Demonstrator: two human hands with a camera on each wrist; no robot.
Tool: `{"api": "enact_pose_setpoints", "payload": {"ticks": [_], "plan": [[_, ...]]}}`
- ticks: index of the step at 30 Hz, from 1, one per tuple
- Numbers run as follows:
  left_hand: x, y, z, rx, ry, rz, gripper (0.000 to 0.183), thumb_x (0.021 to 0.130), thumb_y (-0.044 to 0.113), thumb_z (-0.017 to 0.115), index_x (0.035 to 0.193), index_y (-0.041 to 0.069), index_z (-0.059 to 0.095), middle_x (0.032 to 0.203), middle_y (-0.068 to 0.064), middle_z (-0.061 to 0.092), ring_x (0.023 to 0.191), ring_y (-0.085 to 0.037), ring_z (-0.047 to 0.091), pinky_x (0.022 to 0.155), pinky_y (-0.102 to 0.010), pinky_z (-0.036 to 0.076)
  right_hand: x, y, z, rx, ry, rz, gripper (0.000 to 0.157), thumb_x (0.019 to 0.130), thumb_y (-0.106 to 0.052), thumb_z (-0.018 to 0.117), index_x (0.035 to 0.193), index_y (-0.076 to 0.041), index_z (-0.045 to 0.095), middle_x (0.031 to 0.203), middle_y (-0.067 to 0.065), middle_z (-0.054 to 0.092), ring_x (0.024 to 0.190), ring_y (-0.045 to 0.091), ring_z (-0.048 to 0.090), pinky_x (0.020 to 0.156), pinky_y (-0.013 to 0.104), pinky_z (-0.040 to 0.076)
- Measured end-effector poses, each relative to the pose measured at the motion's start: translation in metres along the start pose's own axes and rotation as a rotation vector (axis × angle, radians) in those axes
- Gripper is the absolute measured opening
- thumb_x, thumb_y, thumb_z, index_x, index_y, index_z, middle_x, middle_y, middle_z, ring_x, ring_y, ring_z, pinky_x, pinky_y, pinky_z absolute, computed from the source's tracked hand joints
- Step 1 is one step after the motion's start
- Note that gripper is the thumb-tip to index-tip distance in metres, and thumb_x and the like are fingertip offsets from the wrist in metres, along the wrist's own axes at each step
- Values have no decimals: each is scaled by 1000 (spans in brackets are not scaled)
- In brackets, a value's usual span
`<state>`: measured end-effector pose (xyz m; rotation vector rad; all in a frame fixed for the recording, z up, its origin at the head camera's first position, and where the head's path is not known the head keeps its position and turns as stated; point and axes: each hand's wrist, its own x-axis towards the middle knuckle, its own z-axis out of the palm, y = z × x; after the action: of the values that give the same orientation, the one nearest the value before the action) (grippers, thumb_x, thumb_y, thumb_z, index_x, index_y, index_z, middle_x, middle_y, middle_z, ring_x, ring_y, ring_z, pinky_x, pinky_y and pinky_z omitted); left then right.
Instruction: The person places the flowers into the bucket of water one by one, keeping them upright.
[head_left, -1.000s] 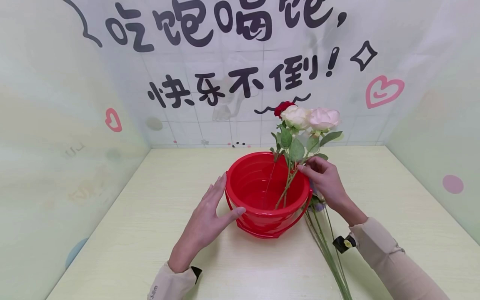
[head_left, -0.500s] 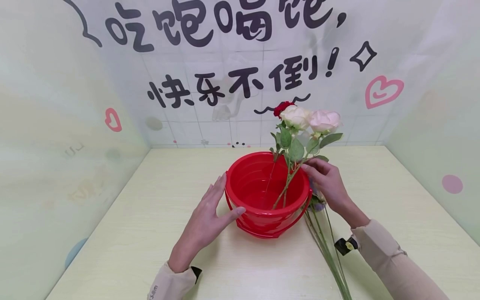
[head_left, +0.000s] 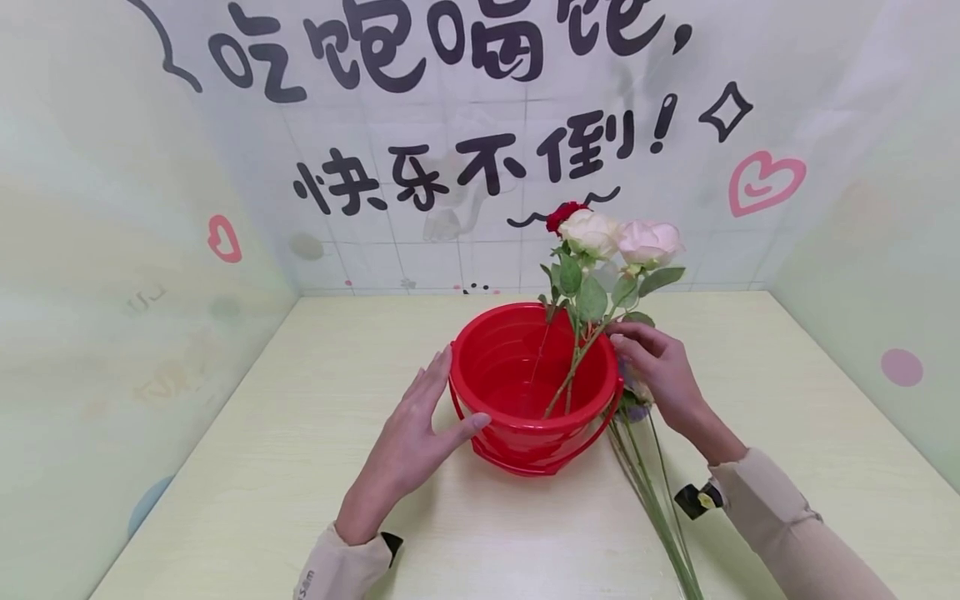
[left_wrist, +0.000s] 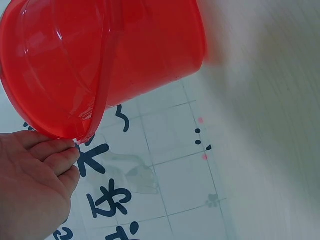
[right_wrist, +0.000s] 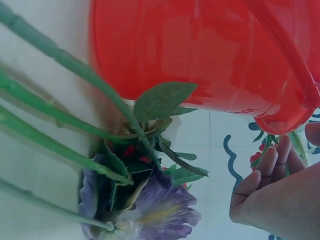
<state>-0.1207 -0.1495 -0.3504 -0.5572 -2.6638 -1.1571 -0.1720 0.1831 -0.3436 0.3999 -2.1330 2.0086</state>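
A red bucket (head_left: 517, 446) stands on the table with its handle hanging down at the front. My left hand (head_left: 412, 437) rests against its left rim, fingers straight and thumb spread along the front. Three flowers lean in the bucket against its back right rim: a red flower (head_left: 566, 217), a cream rose (head_left: 591, 234) and a pink rose (head_left: 649, 242). Their stems cross inside. At the right rim is my right hand (head_left: 663, 367), fingertips loosely bent just beside the pink rose's stem. In the right wrist view those fingers (right_wrist: 267, 165) show outside the rim.
More flowers lie on the table right of the bucket, their long green stems (head_left: 660, 517) reaching toward the front edge. A purple bloom (right_wrist: 165, 212) is among them, close to the bucket's wall. A printed backdrop (head_left: 420, 108) stands behind the pale table (head_left: 352, 358).
My right hand has drawn back slightly to the right, off the pink rose's stem. The stem's lower end has slid a little left in the bucket. My left hand stays at the rim.
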Motion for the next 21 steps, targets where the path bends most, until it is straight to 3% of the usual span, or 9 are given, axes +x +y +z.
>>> {"api": "enact_pose_setpoints", "payload": {"ticks": [7, 21], "plan": [[0, 0, -1, 9, 0, 3, 95, 93, 61, 69, 167, 26, 21, 170, 2, 23, 155, -25, 22, 118, -56, 32, -6, 2, -6, -1, -11, 1, 30, 105, -13, 60, 125, 9, 66, 107, -9, 74, 96, 11, 67, 88, 20, 55], [1, -2, 0, 5, 1, 16, 94, 93, 60, 69, 167, 26, 22, 170, 3, 23, 155, -24, 23, 118, -55, 31, -18, 16, -24, -80, 10, 68, 31, 107, -16, 58, 122, 10, 67, 108, -8, 74, 100, 19, 61, 86, 26, 54]]}}
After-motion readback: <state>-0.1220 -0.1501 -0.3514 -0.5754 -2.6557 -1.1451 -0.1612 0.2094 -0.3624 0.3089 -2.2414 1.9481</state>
